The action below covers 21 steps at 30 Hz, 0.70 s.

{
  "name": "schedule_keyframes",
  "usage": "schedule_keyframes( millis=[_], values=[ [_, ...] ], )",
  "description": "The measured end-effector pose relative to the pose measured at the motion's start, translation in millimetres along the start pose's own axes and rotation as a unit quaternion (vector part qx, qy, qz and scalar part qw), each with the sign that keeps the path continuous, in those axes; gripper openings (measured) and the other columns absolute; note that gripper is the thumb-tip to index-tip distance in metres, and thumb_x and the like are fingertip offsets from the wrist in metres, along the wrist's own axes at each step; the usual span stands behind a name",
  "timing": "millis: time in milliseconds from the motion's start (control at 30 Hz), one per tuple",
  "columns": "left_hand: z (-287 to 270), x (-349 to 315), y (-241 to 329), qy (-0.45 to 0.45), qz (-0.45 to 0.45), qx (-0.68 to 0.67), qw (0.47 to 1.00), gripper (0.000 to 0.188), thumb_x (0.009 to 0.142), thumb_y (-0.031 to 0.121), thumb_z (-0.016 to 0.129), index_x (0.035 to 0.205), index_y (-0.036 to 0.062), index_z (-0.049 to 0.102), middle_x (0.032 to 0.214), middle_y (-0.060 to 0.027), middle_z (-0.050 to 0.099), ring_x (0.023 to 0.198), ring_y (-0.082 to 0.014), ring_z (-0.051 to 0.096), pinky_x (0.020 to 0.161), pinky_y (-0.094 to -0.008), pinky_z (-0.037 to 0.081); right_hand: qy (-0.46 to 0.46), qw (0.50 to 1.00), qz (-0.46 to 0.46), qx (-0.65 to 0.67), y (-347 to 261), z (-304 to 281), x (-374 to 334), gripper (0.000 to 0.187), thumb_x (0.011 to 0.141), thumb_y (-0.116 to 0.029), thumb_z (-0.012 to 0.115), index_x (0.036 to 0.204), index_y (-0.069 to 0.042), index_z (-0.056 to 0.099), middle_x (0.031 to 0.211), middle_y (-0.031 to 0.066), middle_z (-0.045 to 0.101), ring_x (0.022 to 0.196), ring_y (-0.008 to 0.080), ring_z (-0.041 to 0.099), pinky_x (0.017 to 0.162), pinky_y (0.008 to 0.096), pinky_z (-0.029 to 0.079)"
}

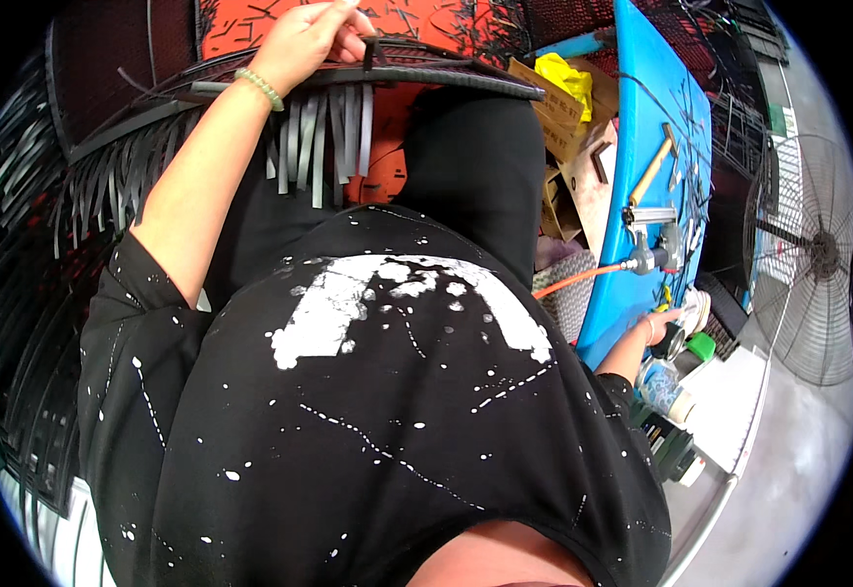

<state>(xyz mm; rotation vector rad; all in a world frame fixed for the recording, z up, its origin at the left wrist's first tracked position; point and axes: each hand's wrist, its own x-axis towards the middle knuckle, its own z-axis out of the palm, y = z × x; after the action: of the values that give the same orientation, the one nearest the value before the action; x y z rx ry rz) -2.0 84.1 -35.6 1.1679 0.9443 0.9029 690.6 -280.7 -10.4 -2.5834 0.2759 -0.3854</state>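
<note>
My left hand (326,37) is at the top, beside the edge of a black woven panel (416,59) that lies across my lap. Its fingers are bent and drawn together, close to a short dark upright piece on that edge; whatever they pinch is too small to make out. Grey-black flat strips (323,137) hang loose from the panel. Far to the right, my right hand (653,328) reaches past the blue table, next to a pale round object (695,311) and a dark round container (673,339). Its fingers are too small and partly hidden to read.
On the blue table (632,127) lie a wooden-handled hammer (653,168) and a pneumatic tool (653,252) with an orange hose (573,282). Cardboard boxes (553,112) with yellow plastic (565,83) stand beside it. A large fan (818,254) is at far right; many strips (25,323) hang left.
</note>
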Motion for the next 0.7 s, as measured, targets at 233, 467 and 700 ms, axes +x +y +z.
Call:
schedule_keyframes(
  millis=[233,467,700],
  values=[
    [1.3,-5.8,9.3,0.025,-0.009,0.029,0.999,0.052,0.099,0.044,0.041,0.081,0.0016,0.066,0.065,-0.0074,0.065,0.058,-0.0124,0.061,0.058,-0.0236,0.048,-0.210,0.648,-0.717,0.148,-182.2,-23.2,-292.0,0.040,0.075,-0.025,0.078,0.105,-0.005,0.062,0.089,0.0108,0.065,0.076,0.0212,0.062,0.070,0.0326,0.050],
    [2.8,-9.2,14.2,0.014,0.004,0.028,1.000,0.049,0.096,0.048,0.049,0.084,0.0046,0.067,0.064,-0.0015,0.063,0.055,-0.0069,0.055,0.055,-0.0199,0.044,-0.278,0.357,-0.870,0.195,-234.3,-28.3,-453.6,0.058,0.065,-0.046,0.082,0.102,-0.007,0.059,0.071,0.0034,0.055,0.063,0.0207,0.057,0.057,0.0325,0.046],
    [3.4,-9.1,12.7,0.012,-0.001,0.035,0.999,0.049,0.096,0.048,0.049,0.083,0.0046,0.066,0.064,-0.0019,0.063,0.055,-0.0066,0.054,0.055,-0.0203,0.045,-0.270,0.315,-0.883,0.218,-246.0,-12.8,-476.5,0.059,0.065,-0.046,0.082,0.100,-0.006,0.056,0.074,0.0055,0.056,0.065,0.0228,0.058,0.058,0.0338,0.047]
  ],
)
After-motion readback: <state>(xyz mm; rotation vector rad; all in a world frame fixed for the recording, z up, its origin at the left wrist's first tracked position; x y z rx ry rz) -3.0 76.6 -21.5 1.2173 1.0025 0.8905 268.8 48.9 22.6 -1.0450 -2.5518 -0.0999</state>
